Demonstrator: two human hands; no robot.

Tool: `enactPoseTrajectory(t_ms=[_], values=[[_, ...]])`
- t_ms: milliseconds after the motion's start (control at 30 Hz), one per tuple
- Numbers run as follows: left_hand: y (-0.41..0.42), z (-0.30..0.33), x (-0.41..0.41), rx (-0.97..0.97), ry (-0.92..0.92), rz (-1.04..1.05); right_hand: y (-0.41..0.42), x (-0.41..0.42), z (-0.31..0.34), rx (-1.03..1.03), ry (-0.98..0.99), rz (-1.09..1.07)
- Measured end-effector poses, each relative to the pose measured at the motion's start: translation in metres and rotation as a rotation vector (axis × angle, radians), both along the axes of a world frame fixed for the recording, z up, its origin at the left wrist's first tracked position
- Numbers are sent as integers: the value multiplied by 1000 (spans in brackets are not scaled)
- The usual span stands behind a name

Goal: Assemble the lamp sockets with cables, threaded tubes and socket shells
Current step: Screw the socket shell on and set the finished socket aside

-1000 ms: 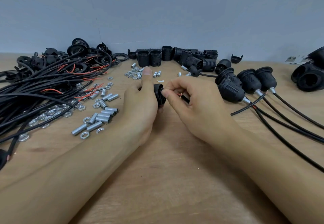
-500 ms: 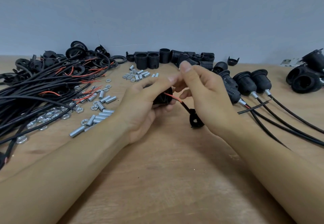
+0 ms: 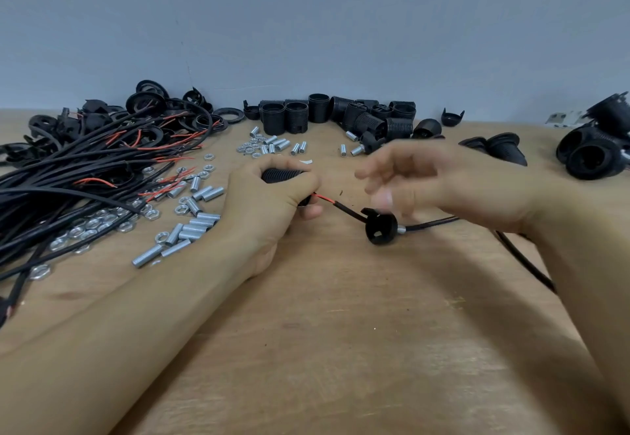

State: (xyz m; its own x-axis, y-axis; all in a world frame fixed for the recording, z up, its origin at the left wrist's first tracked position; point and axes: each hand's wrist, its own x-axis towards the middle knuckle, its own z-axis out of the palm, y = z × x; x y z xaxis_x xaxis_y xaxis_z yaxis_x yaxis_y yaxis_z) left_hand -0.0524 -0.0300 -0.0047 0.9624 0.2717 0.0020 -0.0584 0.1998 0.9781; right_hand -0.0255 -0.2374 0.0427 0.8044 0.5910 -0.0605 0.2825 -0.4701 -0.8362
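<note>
My left hand [image 3: 269, 196] grips a black ribbed socket shell [image 3: 281, 175] just above the wooden table. A red wire [image 3: 324, 197] leaves the shell and joins a black cable [image 3: 429, 223] running right. A black socket cap [image 3: 381, 228] with a silver threaded tube [image 3: 401, 229] sits on that cable, resting on the table. My right hand [image 3: 436, 182] hovers blurred above the cap, fingers loosely spread, holding nothing.
A heap of black cables [image 3: 68, 179] with red ends fills the left. Loose threaded tubes [image 3: 191, 226] and nuts [image 3: 85, 226] lie beside it. Ribbed shells [image 3: 341, 117] stand at the back. Assembled sockets [image 3: 504, 148] and more black parts [image 3: 593, 151] lie at right.
My right hand has let go of the wire and drawn off to the right. The cap has slid along the cable onto the table. My left hand still holds the shell.
</note>
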Motion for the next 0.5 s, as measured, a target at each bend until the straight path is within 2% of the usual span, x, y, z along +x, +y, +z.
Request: enactPoseTrajectory(t_ms=[67,133,200,300,400,433,500], values=[[0,-1,1,-17,-3,20,-1,-2,-5,-229,38,77],[0,-1,1,-22,-5,23,6,-2,-10,-314,-32,40],[1,-2,2,-20,-11,30,13,-3,-9,-276,-96,8],[4,-2,3,-23,-47,72,16,-7,-9,-109,-111,21],[7,-2,4,93,-158,146,24,-9,-12,45,-131,-1],[7,-1,3,144,-197,160,28,-9,-14,54,-187,-41],[7,-1,0,222,-252,172,38,-11,-21,-41,-454,-125]])
